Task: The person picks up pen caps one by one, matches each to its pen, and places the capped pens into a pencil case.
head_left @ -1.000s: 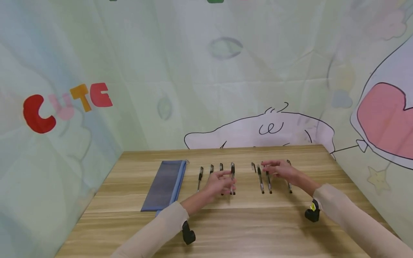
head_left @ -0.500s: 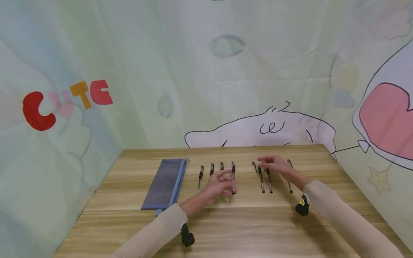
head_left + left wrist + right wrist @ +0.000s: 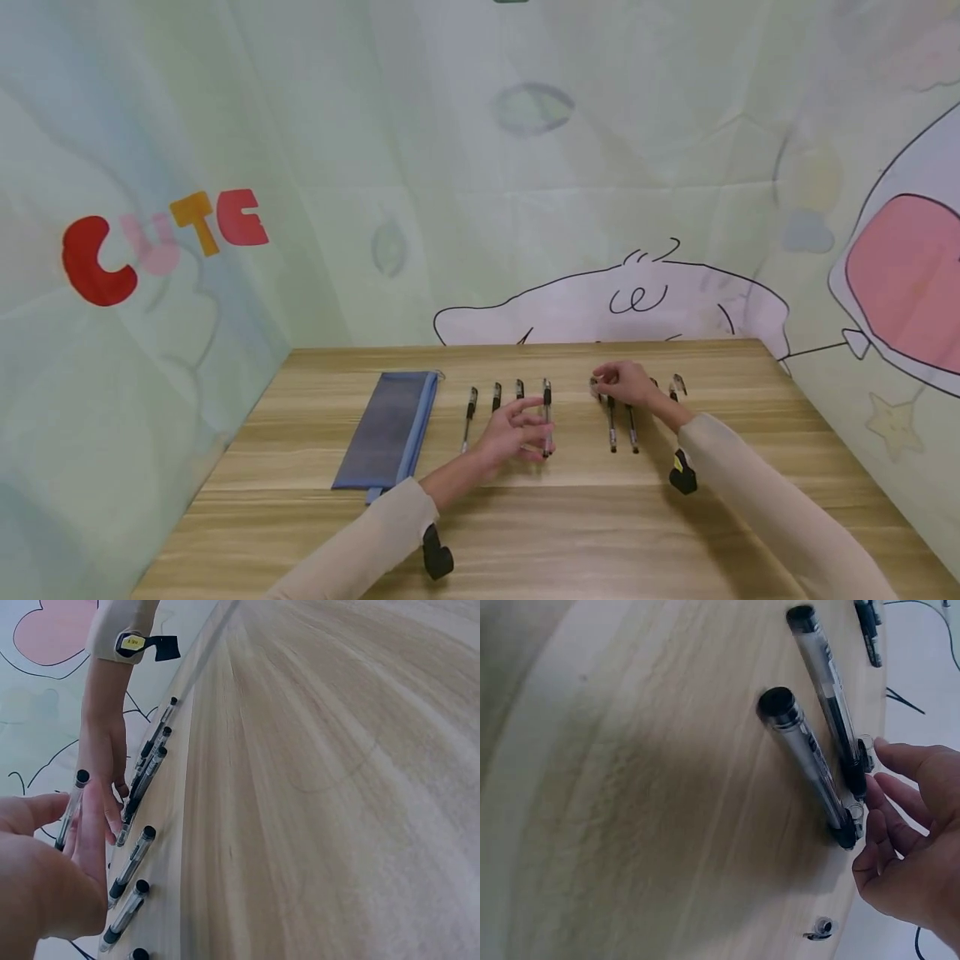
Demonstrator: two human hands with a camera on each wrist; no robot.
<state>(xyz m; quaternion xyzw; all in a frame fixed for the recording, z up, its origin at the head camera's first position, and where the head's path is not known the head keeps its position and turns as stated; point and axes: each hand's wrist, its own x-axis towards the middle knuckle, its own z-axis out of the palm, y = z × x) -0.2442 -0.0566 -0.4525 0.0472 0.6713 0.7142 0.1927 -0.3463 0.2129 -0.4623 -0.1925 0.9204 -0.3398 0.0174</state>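
Observation:
In the head view, my left hand (image 3: pixel 513 432) pinches a clear-barrelled black pen (image 3: pixel 547 398) upright-looking between thumb and fingers; the left wrist view shows this pen (image 3: pixel 73 806) raised off the tabletop. Over at the right, the fingertips of my right hand (image 3: pixel 628 383) pinch a small pen cap (image 3: pixel 594 387). In the right wrist view the cap (image 3: pixel 866 754) lies between thumb and finger. Two black pens (image 3: pixel 612 429) (image 3: pixel 633 432) lie below this hand, their upper ends partly covered by it. Another pen end (image 3: pixel 678 383) shows beyond the right wrist.
A blue mesh zip pouch (image 3: pixel 386 429) lies flat at the left of the wooden table (image 3: pixel 525 533). Between pouch and left hand lie several black pens (image 3: pixel 470 408), partly hidden by that hand. A printed cloth (image 3: pixel 337 208) hangs behind the table.
My right hand has moved left, from over the right-hand pens to the small cap, which its fingertips now pinch. The left hand stays nearly in place with its pen.

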